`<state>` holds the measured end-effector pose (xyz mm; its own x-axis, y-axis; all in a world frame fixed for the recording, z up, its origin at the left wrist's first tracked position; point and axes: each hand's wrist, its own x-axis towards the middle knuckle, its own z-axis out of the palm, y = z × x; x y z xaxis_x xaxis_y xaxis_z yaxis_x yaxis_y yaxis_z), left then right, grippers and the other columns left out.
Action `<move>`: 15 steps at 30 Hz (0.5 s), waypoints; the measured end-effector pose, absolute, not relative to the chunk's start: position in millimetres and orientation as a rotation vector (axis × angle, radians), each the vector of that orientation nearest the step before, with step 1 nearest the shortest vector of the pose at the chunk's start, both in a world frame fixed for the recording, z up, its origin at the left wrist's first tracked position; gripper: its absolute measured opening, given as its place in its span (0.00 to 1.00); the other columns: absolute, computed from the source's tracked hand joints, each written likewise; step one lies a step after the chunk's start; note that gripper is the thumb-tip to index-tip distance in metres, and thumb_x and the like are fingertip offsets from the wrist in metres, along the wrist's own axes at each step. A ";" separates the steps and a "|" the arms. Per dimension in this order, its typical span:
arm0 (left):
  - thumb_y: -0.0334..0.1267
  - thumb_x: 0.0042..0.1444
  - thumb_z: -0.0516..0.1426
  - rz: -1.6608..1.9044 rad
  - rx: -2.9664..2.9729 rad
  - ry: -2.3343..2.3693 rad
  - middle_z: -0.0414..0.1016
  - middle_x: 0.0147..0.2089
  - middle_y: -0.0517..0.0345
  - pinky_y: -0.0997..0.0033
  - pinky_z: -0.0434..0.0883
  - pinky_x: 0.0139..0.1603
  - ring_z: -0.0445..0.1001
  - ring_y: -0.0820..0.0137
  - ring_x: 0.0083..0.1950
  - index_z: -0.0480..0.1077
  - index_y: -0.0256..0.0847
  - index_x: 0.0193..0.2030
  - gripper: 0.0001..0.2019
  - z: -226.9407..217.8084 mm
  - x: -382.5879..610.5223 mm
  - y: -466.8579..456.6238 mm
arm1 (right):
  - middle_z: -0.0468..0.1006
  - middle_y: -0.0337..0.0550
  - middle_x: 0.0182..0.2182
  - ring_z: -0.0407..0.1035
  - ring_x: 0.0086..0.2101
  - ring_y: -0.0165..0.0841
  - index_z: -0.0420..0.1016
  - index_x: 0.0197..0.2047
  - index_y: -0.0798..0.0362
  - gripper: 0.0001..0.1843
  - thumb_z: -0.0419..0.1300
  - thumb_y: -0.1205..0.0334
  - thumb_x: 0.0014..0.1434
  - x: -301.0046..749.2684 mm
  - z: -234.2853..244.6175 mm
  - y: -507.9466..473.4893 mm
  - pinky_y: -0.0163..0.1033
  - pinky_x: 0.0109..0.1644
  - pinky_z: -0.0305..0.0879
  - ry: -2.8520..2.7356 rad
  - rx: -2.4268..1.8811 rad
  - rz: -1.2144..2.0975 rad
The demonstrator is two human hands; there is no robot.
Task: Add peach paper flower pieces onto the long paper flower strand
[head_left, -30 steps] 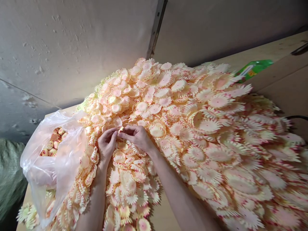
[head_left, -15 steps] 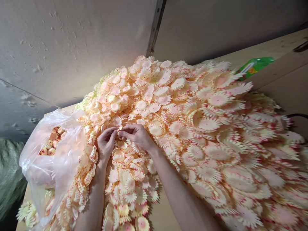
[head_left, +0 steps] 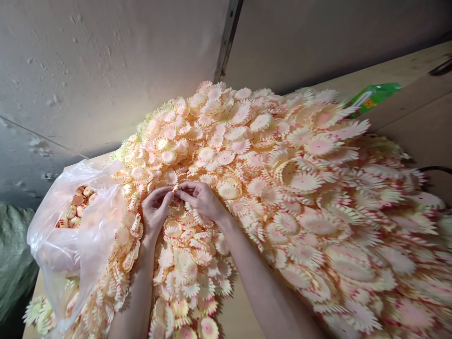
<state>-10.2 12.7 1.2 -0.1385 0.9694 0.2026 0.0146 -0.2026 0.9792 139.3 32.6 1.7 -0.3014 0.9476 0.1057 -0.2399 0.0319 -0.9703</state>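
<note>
My left hand and my right hand meet fingertip to fingertip over a heap of flower-shaped petal pieces. Both pinch a small pale yellow petal piece, mostly hidden by the fingers. The pieces in the heap are thin, cream discs with fringed, pink-tipped edges and pink centres. Left of my left hand stands a translucent plastic bag. Through its opening show several rolled flower pieces, cream with red edges.
The heap covers most of the wooden table and spreads far to the right. A green packet lies at the back right. Grey wall panels rise behind. A greenish sack stands at the left edge.
Almost nothing differs. Both hands keep their pinch at the same spot, with only a slight shift of the fingers and of the view.
</note>
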 end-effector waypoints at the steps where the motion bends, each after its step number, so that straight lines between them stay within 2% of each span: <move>1: 0.41 0.50 0.66 1.463 1.276 1.198 0.82 0.38 0.52 0.72 0.77 0.42 0.80 0.70 0.38 0.79 0.38 0.39 0.12 0.8 -10.1 12.9 | 0.79 0.41 0.31 0.72 0.34 0.32 0.79 0.36 0.53 0.14 0.66 0.50 0.53 139.2 1.1 32.7 0.37 0.41 0.69 -1.292 -0.816 1.479; 7: 0.40 0.53 0.64 1.516 1.246 1.260 0.82 0.38 0.54 0.76 0.76 0.43 0.80 0.73 0.39 0.77 0.38 0.39 0.09 -5.8 -10.8 17.6 | 0.76 0.40 0.30 0.71 0.33 0.31 0.76 0.36 0.53 0.15 0.64 0.49 0.57 139.4 -3.6 34.4 0.37 0.42 0.67 -1.362 -0.858 1.412; 12: 0.40 0.53 0.64 1.600 1.167 1.239 0.80 0.33 0.57 0.74 0.76 0.39 0.80 0.73 0.34 0.73 0.38 0.40 0.10 -4.6 -9.3 17.9 | 0.76 0.40 0.32 0.70 0.35 0.31 0.75 0.37 0.53 0.15 0.63 0.49 0.57 139.0 -4.9 35.1 0.36 0.42 0.67 -1.326 -0.844 1.419; 15: 0.40 0.51 0.65 1.577 1.227 1.195 0.80 0.35 0.55 0.74 0.76 0.40 0.80 0.72 0.36 0.73 0.38 0.41 0.13 -0.8 -8.3 15.6 | 0.76 0.41 0.33 0.71 0.36 0.32 0.75 0.36 0.53 0.14 0.64 0.49 0.56 138.4 -5.1 34.8 0.37 0.44 0.67 -1.328 -0.851 1.417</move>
<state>-8.3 15.6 -0.8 -0.2186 0.9485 0.2293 -0.0362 -0.2427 0.9694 138.4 34.8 -5.1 -0.2773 0.9525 0.1256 -0.1870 0.0748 -0.9795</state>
